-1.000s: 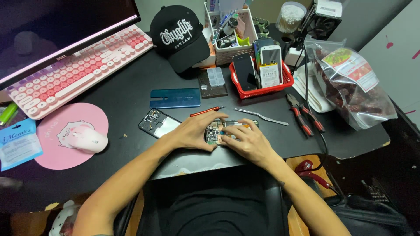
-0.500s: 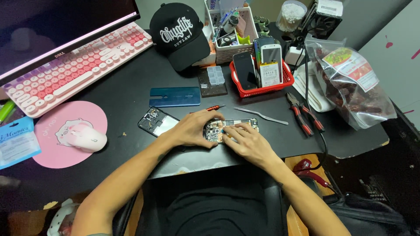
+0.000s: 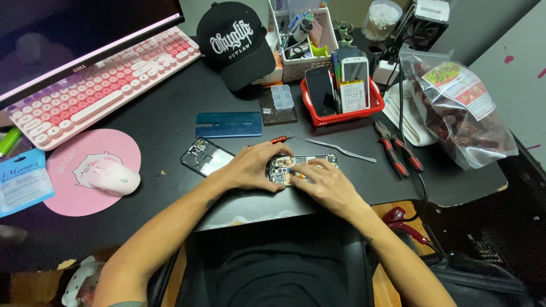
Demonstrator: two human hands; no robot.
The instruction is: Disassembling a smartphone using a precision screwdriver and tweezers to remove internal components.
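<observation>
1. Head view, centre. One opened phone (image 3: 301,167) is laid flat on the black desk (image 3: 170,119), near its front edge, circuit side up; it is judged to be set there so both hands can reach it.
2. Left hand (image 3: 253,165) is rested on the phone's left end, fingers curled down over it, apparently to pin it steady. Whether anything is pinched under them cannot be told.
3. Right hand (image 3: 324,185) is laid over the phone's lower right part, fingertips drawn together at the board. A small tool may be gripped there, but that cannot be told.
4. One red screwdriver (image 3: 280,139) is lying just behind the left hand, within reach.
5. One pair of tweezers (image 3: 341,150) is lying right of the screwdriver, just behind the phone.
6. One teal back cover (image 3: 229,124) and one loose phone frame (image 3: 206,157) are set aside left of the work, apart from each other.
7. Two red-handled pliers (image 3: 398,150) are lying right of the tweezers, well apart from the hands.
8. One red basket (image 3: 341,116) is standing behind, with about four handsets held upright in it.
9. One clear parts box (image 3: 282,96) is resting on a dark mat beside the basket.
10. Left side: one pink keyboard (image 3: 96,85), one mouse (image 3: 114,177) on one pink pad (image 3: 68,196).
11. Rear: one black cap (image 3: 239,42). Right: one bag (image 3: 460,113) of dark red contents.
</observation>
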